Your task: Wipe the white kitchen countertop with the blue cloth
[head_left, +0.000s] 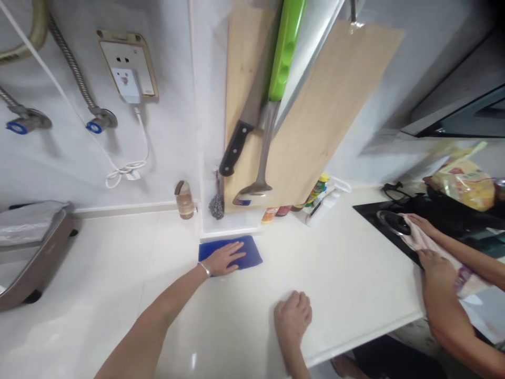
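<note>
My left hand point(224, 259) lies flat, fingers stretched out, on a blue cloth point(246, 252) on the white counter point(118, 279) near the wall corner. A thin bracelet circles that wrist. My right hand point(292, 316) rests on the counter near its front edge, fingers curled under in a loose fist, nothing visible in it.
Two wooden boards point(327, 116), a black-handled knife point(239, 142), a green-handled utensil point(272, 116) and a steel scourer point(216, 206) hang at the wall. Bottles point(315, 197) stand below. Another person's hands point(424, 242) press a pink cloth on the black hob point(379, 221). An appliance point(35, 247) sits left.
</note>
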The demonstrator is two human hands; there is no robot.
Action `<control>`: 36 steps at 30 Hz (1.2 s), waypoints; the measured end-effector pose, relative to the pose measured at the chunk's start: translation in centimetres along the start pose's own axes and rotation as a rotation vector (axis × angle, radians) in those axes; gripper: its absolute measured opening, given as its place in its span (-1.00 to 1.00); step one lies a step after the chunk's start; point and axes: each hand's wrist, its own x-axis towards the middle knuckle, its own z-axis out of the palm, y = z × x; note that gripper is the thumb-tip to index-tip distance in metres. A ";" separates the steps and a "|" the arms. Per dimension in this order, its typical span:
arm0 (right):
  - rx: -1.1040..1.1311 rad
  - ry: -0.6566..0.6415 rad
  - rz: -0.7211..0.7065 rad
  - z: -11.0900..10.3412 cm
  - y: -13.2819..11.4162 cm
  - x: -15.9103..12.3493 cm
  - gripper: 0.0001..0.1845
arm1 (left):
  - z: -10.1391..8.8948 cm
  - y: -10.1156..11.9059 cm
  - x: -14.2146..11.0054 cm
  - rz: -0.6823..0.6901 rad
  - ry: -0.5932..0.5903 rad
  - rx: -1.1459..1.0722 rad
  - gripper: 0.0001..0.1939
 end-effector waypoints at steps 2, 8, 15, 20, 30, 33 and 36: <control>0.026 0.018 -0.012 0.1 0.2 -0.1 -0.38 | 0.4 0.8 -2.6 -0.144 0.118 0.090 -0.47; 0.102 0.066 -0.050 0.7 0.4 -0.5 -0.37 | 0.9 2.7 -10.8 -0.471 0.164 0.250 -0.46; 0.210 0.047 -0.374 1.1 0.3 -0.8 -0.35 | -1.8 3.5 -17.7 -0.769 0.182 0.308 -0.46; 0.370 -0.060 -0.751 0.9 -4.8 1.5 -0.35 | -3.7 5.0 -25.4 -1.347 0.229 0.346 -0.40; 0.335 -0.513 -1.293 2.2 -20.1 7.7 -0.42 | -2.3 7.8 -28.2 -1.474 0.367 0.400 -0.42; 0.392 -0.593 -1.433 2.9 -21.2 9.3 -0.41 | -2.7 7.6 -28.3 -1.479 0.384 0.373 -0.42; 0.479 -0.624 -1.453 3.6 -20.8 10.4 -0.40 | -3.0 7.6 -28.3 -1.492 0.393 0.358 -0.42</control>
